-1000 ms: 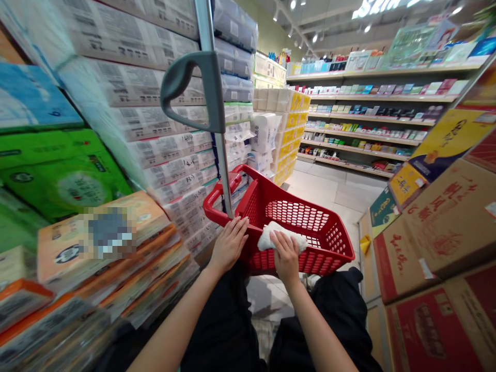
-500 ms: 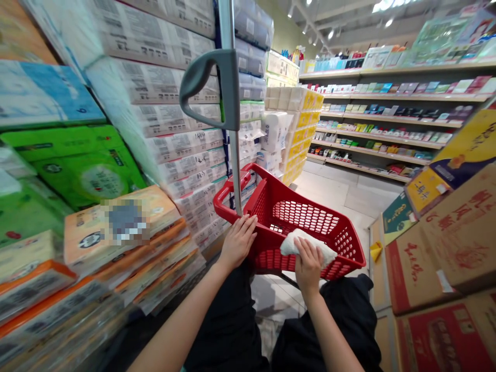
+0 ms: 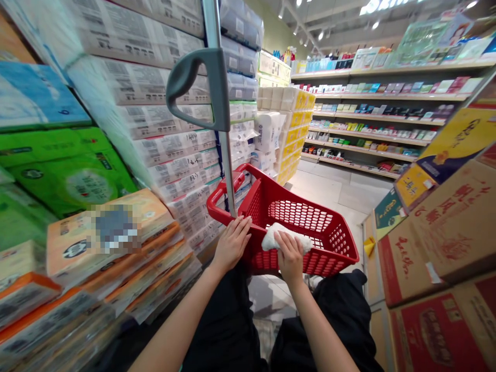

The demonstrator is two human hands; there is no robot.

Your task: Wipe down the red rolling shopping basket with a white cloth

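A red plastic shopping basket (image 3: pixel 329 243) on wheels stands on the aisle floor in front of my knees. Its grey pull handle (image 3: pixel 215 90) rises on a metal pole from the near left corner. My left hand (image 3: pixel 231 244) lies on the basket's near rim by the pole, fingers stretched flat. My right hand (image 3: pixel 290 256) presses a white cloth (image 3: pixel 271 236) against the near rim, fingers curled over the cloth. The basket looks empty inside.
Stacked tissue and paper packs (image 3: pixel 96 170) wall the left side. Red and brown cardboard boxes (image 3: pixel 442 258) pile up on the right. Shelves of small goods (image 3: pixel 380 113) run along the back, beyond a tiled floor (image 3: pixel 333 188).
My right hand slid the cloth along the near rim, right and then back to the left. The left hand stayed on the rim by the pole.
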